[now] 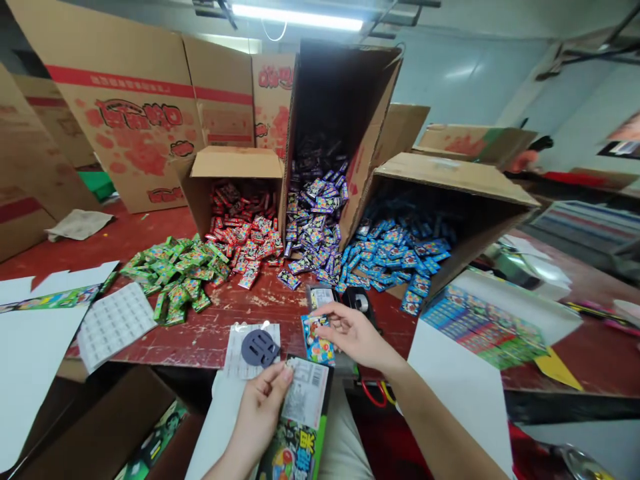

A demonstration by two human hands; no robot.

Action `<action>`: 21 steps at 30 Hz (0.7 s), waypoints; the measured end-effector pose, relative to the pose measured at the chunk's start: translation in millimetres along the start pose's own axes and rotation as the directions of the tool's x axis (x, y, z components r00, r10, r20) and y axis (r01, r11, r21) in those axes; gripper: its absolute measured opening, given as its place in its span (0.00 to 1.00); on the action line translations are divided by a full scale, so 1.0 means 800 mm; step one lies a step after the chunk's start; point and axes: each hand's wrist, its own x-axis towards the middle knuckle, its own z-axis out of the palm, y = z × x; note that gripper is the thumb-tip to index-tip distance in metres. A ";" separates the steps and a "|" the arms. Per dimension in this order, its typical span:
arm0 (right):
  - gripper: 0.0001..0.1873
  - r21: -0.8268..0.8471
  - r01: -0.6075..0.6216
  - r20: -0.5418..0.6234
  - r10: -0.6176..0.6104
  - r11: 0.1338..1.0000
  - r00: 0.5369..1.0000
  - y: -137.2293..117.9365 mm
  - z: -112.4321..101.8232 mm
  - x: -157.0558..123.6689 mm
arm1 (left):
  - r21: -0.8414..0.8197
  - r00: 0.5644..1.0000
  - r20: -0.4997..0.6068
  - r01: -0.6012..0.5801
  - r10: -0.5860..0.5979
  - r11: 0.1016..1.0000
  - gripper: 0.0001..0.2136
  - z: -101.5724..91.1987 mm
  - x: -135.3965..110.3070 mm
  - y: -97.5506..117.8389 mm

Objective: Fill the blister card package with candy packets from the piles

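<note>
Packing step in hand, judged mid-fill: tall green printed carton is clamped in left hand fingers near the counter's edge; small blue candy packet is pinched by right hand. Next likely calls for aligning packet with carton mouth.

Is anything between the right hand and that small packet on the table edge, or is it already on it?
Nothing visible stands between them: the right hand already has its fingertips on the small packet at the table's near edge. The left hand is apart, holding a green box lower down.
</note>
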 end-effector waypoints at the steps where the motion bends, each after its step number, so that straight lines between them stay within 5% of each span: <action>1: 0.10 -0.037 -0.002 0.052 0.004 0.999 0.999 -0.003 -0.002 0.000 | 0.008 1.000 0.003 -0.009 0.009 1.000 0.18 0.000 0.000 -0.001; 8: 0.11 -0.300 0.251 0.270 -0.171 0.920 0.948 -0.018 -0.005 0.002 | 0.039 0.999 0.040 -0.036 0.034 0.999 0.16 0.006 0.004 -0.016; 12: 0.09 -0.300 0.243 0.313 -0.145 0.923 0.939 -0.003 0.001 0.002 | 0.041 0.997 0.047 -0.055 0.053 0.998 0.16 0.011 0.000 -0.016; 15: 0.06 -0.190 0.110 0.075 -0.097 0.976 0.992 0.020 -0.008 0.006 | 0.020 0.999 -0.003 -0.041 0.041 0.999 0.18 0.006 0.002 -0.015; 18: 0.13 -0.080 0.043 -0.250 -0.062 0.996 0.966 0.036 -0.022 0.015 | -0.032 0.994 -0.102 -0.033 0.030 0.999 0.20 -0.005 0.010 -0.019; 21: 0.17 -0.047 0.076 -0.297 -0.087 0.996 0.951 0.039 -0.020 0.024 | -0.079 0.992 -0.120 -0.040 0.031 0.996 0.19 -0.013 0.019 -0.028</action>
